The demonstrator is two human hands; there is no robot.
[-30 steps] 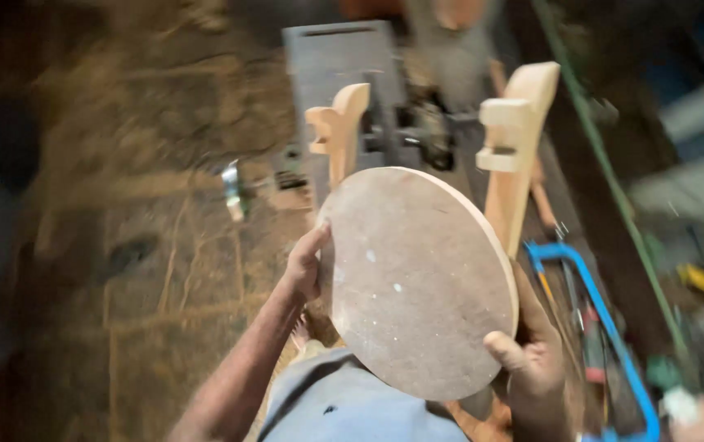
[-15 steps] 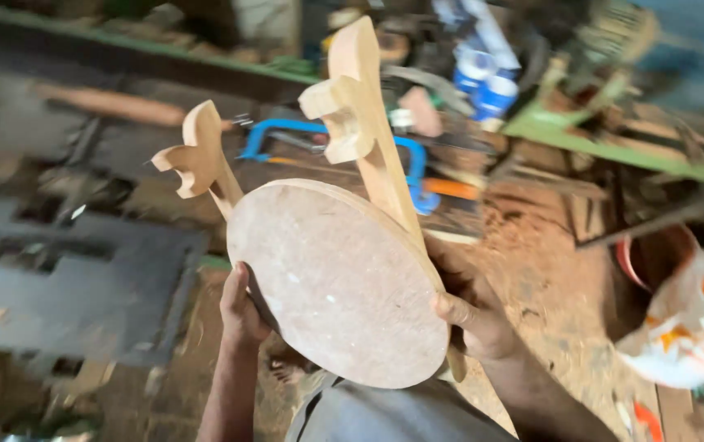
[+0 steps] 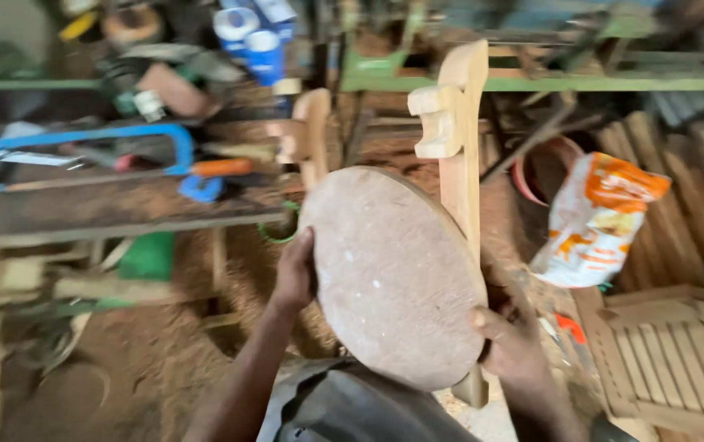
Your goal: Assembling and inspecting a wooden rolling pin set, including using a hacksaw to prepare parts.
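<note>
I hold a round wooden stool seat (image 3: 393, 274) tilted up in front of me, its flat face toward me. Two pale carved wooden legs stick up behind it: a tall one (image 3: 456, 139) at the right and a shorter, blurred one (image 3: 311, 135) at the left. My left hand (image 3: 295, 274) grips the seat's left edge. My right hand (image 3: 509, 344) grips its lower right edge, next to the tall leg's lower end.
A workbench (image 3: 114, 209) at the left carries a blue hacksaw (image 3: 82, 151) and other tools. A green metal frame (image 3: 532, 82) runs across the back. An orange and white bag (image 3: 597, 217) lies at the right beside a slatted wooden panel (image 3: 671, 356). Sawdust covers the floor.
The view has swung to the right and the workbench has slid to the left. The seat stays in both hands and is turned more upright, its legs pointing straight up.
</note>
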